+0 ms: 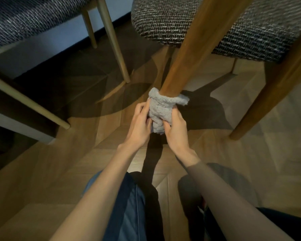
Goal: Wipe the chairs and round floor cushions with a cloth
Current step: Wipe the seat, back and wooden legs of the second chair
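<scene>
A grey fluffy cloth (161,108) is wrapped around the bottom end of a brown wooden chair leg (184,54), close to the floor. My left hand (140,126) grips the cloth from the left side. From the right, my right hand (176,131) grips the same cloth, thumb pressed into it. The leg belongs to a chair with a dark woven seat (242,30) that hangs above and to the right. The foot of the leg is hidden inside the cloth.
A second leg (271,87) of the same chair stands at the right. Another woven-seat chair (29,18) with pale thin legs (115,42) is at the upper left. Wooden parquet floor (59,171) lies all around; my knees are below.
</scene>
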Available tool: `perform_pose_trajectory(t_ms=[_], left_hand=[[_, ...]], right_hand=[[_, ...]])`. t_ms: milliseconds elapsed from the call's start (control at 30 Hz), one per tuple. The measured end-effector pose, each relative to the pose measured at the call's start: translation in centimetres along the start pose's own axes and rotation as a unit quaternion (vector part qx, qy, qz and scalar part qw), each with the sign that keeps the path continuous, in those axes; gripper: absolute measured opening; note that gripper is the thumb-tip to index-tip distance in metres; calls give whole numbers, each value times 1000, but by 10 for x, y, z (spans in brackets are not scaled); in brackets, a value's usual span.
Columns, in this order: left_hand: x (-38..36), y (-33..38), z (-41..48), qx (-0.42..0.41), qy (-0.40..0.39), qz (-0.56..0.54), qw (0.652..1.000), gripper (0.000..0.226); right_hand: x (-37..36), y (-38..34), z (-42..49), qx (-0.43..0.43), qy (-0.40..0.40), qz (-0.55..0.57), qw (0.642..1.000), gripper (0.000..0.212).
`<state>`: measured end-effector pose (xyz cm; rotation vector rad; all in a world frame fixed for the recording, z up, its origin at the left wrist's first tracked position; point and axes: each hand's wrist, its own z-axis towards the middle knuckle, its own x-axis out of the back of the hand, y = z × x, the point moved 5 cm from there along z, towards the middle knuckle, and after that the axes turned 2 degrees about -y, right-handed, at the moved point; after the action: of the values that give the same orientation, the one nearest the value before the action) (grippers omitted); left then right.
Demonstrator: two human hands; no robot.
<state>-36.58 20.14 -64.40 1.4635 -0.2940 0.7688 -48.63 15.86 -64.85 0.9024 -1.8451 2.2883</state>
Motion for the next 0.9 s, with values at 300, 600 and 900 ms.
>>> perform_pose_trajectory(t_ms=[300, 600, 900], left_hand=[[-27, -62, -1, 104, -55, 33, 993, 59], [-49, -106, -7, 253, -156, 34, 954, 60], [-17, -48, -4, 151, -12, -15, 988, 48]], right_hand=[[-41, 47, -1, -26, -101, -73, 992, 42], [-77, 90, 4, -74, -236, -180, 952, 36], [-36, 50, 4, -79, -83, -56, 992, 36]])
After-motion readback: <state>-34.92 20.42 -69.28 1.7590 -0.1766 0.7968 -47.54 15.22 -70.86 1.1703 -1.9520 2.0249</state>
